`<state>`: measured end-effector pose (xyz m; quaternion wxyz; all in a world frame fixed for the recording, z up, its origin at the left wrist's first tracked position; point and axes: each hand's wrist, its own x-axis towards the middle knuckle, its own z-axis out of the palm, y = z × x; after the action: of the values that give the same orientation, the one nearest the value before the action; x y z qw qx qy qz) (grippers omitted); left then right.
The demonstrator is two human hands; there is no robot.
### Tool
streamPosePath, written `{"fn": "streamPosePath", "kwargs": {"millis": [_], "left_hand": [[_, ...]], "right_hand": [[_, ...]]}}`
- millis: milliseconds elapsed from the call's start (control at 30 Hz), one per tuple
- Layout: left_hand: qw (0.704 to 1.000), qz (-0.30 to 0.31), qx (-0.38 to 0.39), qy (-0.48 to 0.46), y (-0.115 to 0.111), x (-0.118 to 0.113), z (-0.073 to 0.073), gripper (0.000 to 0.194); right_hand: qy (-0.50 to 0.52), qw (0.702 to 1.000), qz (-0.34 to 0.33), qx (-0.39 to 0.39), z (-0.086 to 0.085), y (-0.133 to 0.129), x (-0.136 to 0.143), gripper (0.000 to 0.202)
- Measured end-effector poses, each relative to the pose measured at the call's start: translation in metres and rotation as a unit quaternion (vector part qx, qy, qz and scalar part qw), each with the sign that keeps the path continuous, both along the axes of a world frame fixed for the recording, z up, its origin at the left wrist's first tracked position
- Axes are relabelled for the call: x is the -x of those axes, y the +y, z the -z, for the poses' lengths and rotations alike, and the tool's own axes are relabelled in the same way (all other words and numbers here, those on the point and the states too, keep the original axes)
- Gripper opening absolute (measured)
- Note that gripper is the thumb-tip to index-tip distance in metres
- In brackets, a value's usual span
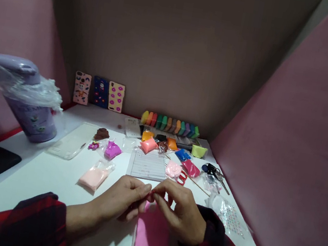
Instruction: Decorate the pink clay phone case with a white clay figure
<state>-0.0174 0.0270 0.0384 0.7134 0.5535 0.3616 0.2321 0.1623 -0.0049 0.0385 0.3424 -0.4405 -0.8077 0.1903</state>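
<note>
1. Both hands met low in the middle of view, over the desk (119, 241), fingertips nearly touching, prob. b/c the held bit was too small for a wider grip.
2. L hand (113, 198): thumb & index pinched together at a tiny dark-red bit (151, 194), other fingers curled under, maybe as a backing. R hand (183, 212): thumb & index nearly closed on the same bit from the other side, rest loosely bent. Exact contact hard to tell; the bit was mostly hidden.
3. Red bit sat btwn the fingertips, just above the far end of a pink slab (153, 234), which had a paler patch at its near end. Slab lay close to the body, likely to keep it right under the hands; whether either hand touched it, couldn't tell.
4. Peach clay packet (95, 176) lay beyond the L wrist; ruled notepad (148, 166) straight ahead; red-handled scissors (183, 178) beside a pale-pink packet (173, 169), all seemingly w/in easy reach.
5. Three decorated phone cases (116, 97) leaned upright at the back wall, prob. so their faces showed. Row of coloured clay packs (169, 124) stood on edge at the back, colours visible side by side, presumably for quick picking.
6. Clear phone case (69, 143) lay flat on the L, near a plastic-wrapped purple tumbler (31, 117).
</note>
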Motion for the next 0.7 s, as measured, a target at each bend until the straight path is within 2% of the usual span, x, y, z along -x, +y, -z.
{"fn": "streamPosePath", "kwargs": {"millis": [100,233,367,567,700], "left_hand": [[1.0,-0.018,0.02,-0.002,0.005,-0.003,0.006,0.043],[0.997,-0.047,0.054,0.001,0.01,-0.006,0.015,0.028],[0.995,-0.075,0.067,-0.021,0.011,-0.007,0.015,0.025],[0.991,-0.069,0.107,-0.041,0.011,-0.005,0.02,0.026],[0.989,-0.07,0.121,-0.054,0.012,-0.005,0.025,0.027]], "right_hand": [[0.008,1.0,0.024,0.01,0.006,0.0,-0.003,0.014],[0.015,0.998,0.059,0.019,0.012,0.002,-0.006,0.014],[0.038,0.996,0.055,0.052,0.015,0.004,-0.008,0.012],[0.096,0.993,0.058,0.041,0.021,0.003,-0.007,0.022],[0.117,0.99,0.075,0.018,0.022,0.001,-0.004,0.022]]}}
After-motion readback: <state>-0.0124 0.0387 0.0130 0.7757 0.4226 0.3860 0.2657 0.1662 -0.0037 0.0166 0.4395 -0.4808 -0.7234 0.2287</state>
